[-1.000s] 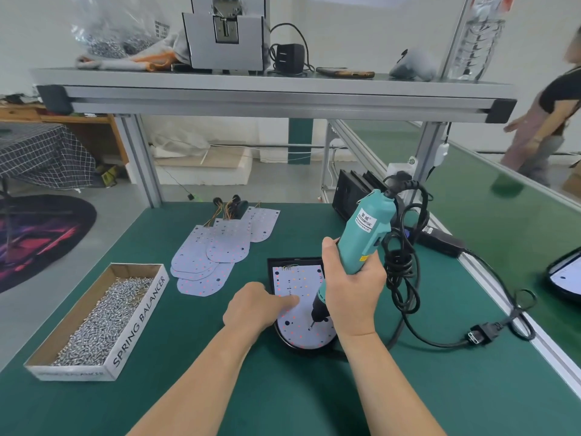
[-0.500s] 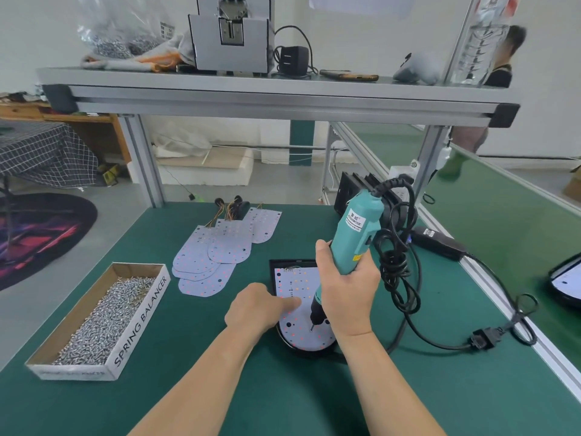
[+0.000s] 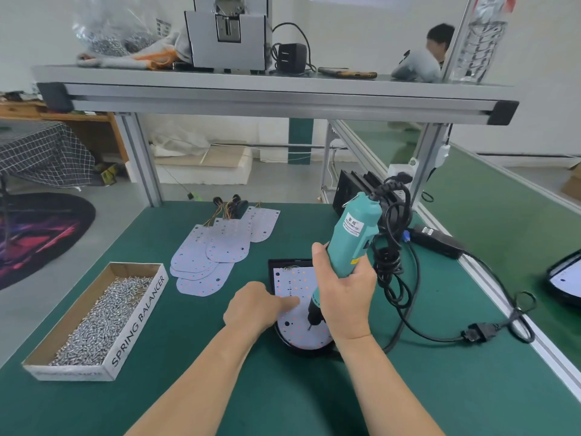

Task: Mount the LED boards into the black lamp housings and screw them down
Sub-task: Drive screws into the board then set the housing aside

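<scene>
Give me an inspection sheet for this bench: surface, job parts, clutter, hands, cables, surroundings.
Surface: green mat covers the bench.
Job's things: LED board sits in black lamp housing; spare boards stacked behind; screw box at left; more housings upright at the back.
Clutter: power brick near the mat's right edge.
Hands: left hand presses a forefinger on the board; right hand grips teal screwdriver, bit on the board.
Cables: black cord bundled beside the tool; plug lies on the mat.
Surroundings: shelf overhead; another person beyond; green belt at right.
</scene>
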### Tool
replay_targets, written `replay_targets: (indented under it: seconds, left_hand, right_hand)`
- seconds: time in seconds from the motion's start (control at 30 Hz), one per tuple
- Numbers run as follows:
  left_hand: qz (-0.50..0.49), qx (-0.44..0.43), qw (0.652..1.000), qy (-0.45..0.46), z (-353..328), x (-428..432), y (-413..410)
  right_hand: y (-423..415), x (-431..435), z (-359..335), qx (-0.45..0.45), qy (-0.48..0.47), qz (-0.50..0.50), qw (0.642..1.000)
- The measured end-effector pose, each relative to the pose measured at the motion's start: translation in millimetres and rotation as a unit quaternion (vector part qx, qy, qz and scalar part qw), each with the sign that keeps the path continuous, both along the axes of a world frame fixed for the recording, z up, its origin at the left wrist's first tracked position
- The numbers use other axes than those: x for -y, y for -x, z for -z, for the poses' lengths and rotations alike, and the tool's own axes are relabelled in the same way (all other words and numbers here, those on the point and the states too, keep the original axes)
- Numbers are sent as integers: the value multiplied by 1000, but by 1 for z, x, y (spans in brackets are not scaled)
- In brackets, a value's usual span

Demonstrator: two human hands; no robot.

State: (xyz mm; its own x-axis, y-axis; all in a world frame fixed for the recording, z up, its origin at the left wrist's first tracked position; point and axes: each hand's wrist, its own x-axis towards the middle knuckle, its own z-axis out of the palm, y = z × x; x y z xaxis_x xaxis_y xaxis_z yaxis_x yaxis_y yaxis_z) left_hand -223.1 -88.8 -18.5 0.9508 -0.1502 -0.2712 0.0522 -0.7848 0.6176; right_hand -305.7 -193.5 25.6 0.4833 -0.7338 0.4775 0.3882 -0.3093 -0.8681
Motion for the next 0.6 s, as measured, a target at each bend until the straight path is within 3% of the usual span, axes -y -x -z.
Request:
replay_targets:
  seconds: [0.23, 0.4, 0.5, 0.6]
  left_hand:
    - [12, 9, 1000, 26, -1, -6, 0]
    - [29, -10, 998, 48, -6, -9, 2]
    - [36, -6, 998, 53, -7, -12, 7]
    - [17, -9, 995, 97, -10, -23, 7]
  right_hand:
    - [18, -11, -2, 21, 5, -8, 1000]
    - [21, -15, -18, 14, 18, -97, 995]
    - [20, -15, -29, 43, -20, -105, 993]
    - [17, -13, -36, 71, -97, -46, 992]
